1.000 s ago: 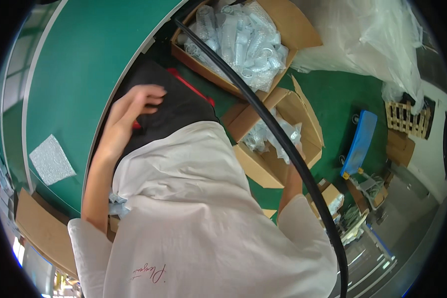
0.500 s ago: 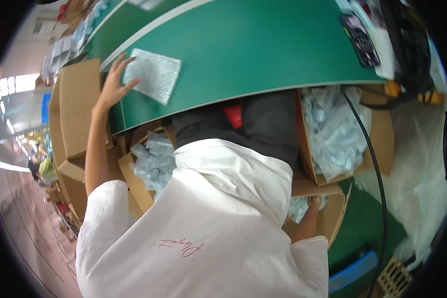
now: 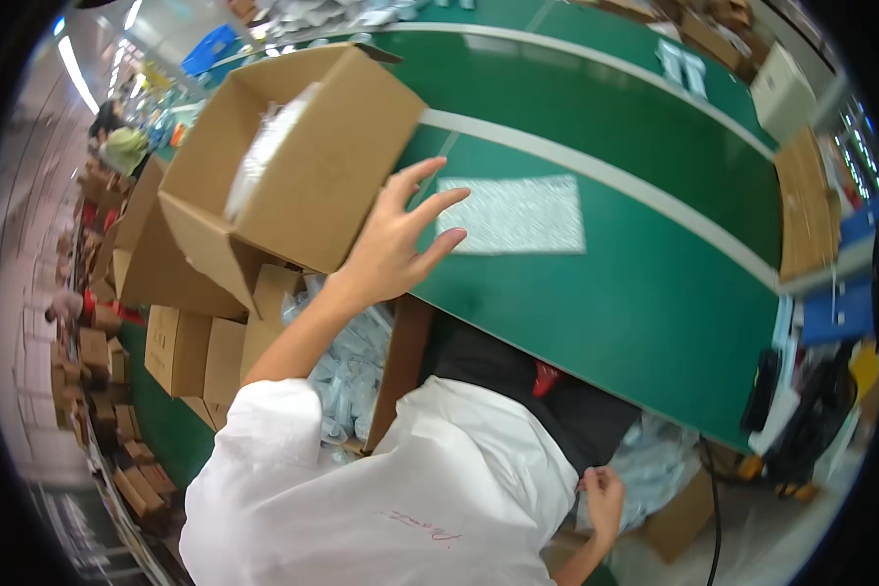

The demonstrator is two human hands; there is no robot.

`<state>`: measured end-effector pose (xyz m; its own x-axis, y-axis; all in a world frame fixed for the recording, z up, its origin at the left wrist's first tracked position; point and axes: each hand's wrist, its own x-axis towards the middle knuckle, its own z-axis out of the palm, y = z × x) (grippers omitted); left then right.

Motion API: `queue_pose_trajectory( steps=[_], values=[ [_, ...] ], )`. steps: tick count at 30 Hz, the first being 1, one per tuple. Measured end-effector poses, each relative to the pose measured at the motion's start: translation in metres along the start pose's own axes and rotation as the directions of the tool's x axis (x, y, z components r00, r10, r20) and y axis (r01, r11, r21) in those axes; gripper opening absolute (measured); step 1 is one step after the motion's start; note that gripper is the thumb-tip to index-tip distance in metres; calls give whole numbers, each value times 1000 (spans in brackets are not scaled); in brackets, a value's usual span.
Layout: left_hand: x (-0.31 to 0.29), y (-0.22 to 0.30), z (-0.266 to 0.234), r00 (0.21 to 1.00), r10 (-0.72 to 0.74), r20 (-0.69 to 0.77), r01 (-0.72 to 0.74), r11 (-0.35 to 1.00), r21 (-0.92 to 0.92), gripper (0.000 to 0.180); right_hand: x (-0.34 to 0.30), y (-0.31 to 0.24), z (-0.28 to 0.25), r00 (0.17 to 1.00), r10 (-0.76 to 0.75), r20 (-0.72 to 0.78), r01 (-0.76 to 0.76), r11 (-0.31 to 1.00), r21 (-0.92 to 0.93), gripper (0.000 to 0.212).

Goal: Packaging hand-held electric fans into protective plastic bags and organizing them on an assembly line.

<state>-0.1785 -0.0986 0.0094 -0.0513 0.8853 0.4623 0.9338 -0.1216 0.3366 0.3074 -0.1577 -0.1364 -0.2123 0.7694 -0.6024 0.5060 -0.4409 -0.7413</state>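
My left hand (image 3: 400, 234) hovers at the left end of the green table, its fingers spread and nothing in them. Just right of its fingertips, a flat bubble-wrap bag (image 3: 518, 215) lies on the tabletop. My right hand (image 3: 604, 498) is low beside my right hip, near clear-bagged pale items (image 3: 645, 464) in a box. Its fingers are curled together, and what they hold, if anything, is too small to make out. Left of my lap, an open carton holds more clear-bagged pale blue items (image 3: 347, 376), partly under my left forearm.
A large open carton (image 3: 322, 166) with white plastic inside stands beside my left hand. The green table (image 3: 645, 303) carries a white strip along its length. A black cable (image 3: 718, 527) hangs at the lower right. Far left, people work among stacked cartons (image 3: 142, 488).
My view has swung toward the left. My right hand has come up out of the box at my right side to beside my hip. My left hand stays spread near the bubble-wrap bag.
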Motion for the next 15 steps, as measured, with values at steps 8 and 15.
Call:
queue_pose_trajectory(
  steps=[8, 15],
  values=[
    [-15, -262, -210, 739, -673, -39, 673, 736, 74, 46, 78, -212, 43, 790, -605, -101, 614, 779, 127, 18],
    [-13, -332, -196, 638, -696, 329, 693, 705, 148, 82, 160, -256, 107, 603, -755, -259, 788, 613, 49, 17]
  ],
)
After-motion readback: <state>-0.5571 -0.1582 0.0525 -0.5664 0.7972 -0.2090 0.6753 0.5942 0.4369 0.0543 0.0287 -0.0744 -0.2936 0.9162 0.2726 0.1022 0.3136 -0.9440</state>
